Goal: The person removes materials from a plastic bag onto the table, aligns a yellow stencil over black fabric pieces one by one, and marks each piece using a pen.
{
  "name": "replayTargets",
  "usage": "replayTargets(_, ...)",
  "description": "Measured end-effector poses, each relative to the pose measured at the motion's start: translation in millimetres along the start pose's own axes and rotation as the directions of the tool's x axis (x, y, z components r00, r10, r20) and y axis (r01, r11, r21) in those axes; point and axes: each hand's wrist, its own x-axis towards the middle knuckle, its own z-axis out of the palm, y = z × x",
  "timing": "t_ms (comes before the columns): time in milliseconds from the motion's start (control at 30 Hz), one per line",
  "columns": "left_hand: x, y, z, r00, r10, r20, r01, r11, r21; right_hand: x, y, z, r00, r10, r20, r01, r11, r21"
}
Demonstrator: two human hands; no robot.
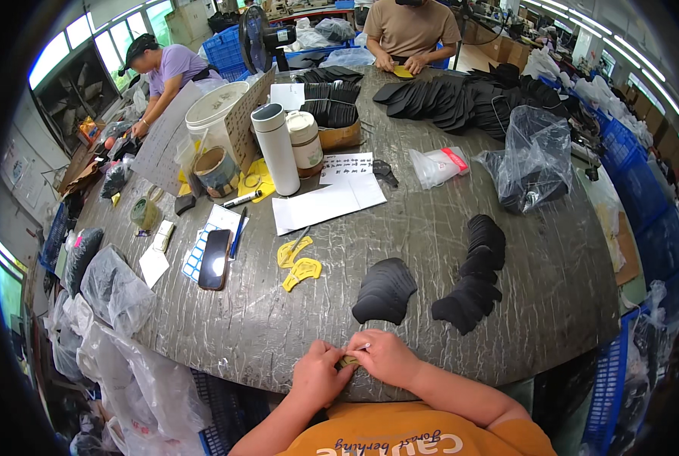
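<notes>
At the table's near edge my two hands are close together. My left hand (320,372) is closed on a small yellowish piece (349,360), mostly covered by the fingers. My right hand (387,357) is closed around a slim pen-like tool, whose pale end (364,346) sticks out between the fingers; its tip is hidden at the yellowish piece. Just beyond the hands lies a fanned stack of black curved pieces (385,290). Right of it a longer overlapping row of similar black pieces (476,266) stretches away. Two yellow templates (303,273) lie to the left.
A phone (215,260), a blue pen (238,232) and white paper (329,204) lie left of centre. Behind stand a white bottle (276,148), a jar (304,142) and a bucket (218,110). Black piles (446,99) and a plastic bag (533,159) sit far right. Two people work beyond.
</notes>
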Motion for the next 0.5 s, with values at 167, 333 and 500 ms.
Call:
replayTargets(167,0.3,2.2,-1.7,1.000,-0.011,0.008,0.011,1.000,-0.004,-0.7,1.5,-3.7,0.999,0.030,-0.044,-0.029,1.000,0.005)
replayTargets(333,-0.1,1.4,-0.8,1.000,-0.003,0.006,0.003,1.000,-0.005,-0.5,1.3,-4.7,0.999,0.011,-0.038,-0.010,1.000,0.019)
replayTargets(500,-0.2,1.5,0.0,1.000,-0.009,-0.002,0.009,1.000,-0.005,-3.9,5.6,-3.7,0.995,0.059,-0.085,-0.055,0.997,0.052)
